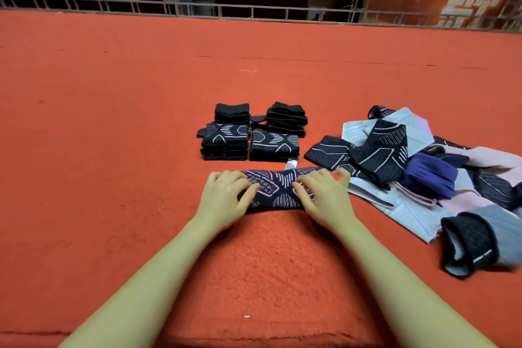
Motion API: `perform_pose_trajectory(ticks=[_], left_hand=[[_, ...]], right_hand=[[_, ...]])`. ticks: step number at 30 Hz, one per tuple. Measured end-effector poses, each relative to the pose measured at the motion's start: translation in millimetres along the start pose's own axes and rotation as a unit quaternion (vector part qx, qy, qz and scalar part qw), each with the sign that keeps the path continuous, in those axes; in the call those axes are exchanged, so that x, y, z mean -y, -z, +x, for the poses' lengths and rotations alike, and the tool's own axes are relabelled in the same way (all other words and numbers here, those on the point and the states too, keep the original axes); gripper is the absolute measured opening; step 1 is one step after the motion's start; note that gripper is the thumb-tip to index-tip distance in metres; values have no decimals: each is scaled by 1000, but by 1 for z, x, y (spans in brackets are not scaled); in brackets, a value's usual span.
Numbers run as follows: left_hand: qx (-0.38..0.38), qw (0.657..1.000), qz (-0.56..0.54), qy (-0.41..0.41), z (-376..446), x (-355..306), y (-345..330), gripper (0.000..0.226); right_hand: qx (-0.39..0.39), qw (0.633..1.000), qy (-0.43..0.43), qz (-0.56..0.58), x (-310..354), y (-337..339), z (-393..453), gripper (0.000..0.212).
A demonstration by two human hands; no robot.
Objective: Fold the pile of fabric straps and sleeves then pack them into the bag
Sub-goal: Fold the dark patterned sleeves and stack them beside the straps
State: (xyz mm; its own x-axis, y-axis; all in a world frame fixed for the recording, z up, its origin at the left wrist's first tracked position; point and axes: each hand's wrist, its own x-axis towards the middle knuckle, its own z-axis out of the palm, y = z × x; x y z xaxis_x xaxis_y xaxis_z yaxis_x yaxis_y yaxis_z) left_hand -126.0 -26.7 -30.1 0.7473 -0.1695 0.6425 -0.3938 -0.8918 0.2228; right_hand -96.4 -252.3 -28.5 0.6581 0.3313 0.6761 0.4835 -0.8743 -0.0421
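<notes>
Red carpet [141, 121] under both hands [226, 195] pressing a patterned sleeve [278, 188]; metal railing [254, 11] behind.

Carpet [268, 277] = fuzzy matt red pile, kinda rough. Sleeve [278, 188] under the hands looks like knit cloth w/ woven pattern. Far railing [169, 5]: dull metal.

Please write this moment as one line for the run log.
step: folding | left hand and right hand: pressing patterned sleeve on carpet | folded stacks: behind | unfolded pile: right | bag: unseen
</notes>
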Motion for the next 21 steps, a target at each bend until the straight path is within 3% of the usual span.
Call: perform_pose_trajectory(ticks=[5, 14, 17, 21], left_hand=[[-16, 997, 44, 64, 8, 1, -2, 35], [69, 974, 114, 186, 43, 12, -12, 32], [128, 970, 121, 170, 48, 15, -18, 33], [201, 961, 120, 145, 28, 17, -32, 45]], right_hand=[[48, 997, -45, 46, 17, -10, 16, 33], [143, 984, -78, 73, 38, -47, 64, 27], [168, 980, -87, 62, 34, -56, 64, 27], [222, 966, -95, 91, 30, -61, 43, 42]])
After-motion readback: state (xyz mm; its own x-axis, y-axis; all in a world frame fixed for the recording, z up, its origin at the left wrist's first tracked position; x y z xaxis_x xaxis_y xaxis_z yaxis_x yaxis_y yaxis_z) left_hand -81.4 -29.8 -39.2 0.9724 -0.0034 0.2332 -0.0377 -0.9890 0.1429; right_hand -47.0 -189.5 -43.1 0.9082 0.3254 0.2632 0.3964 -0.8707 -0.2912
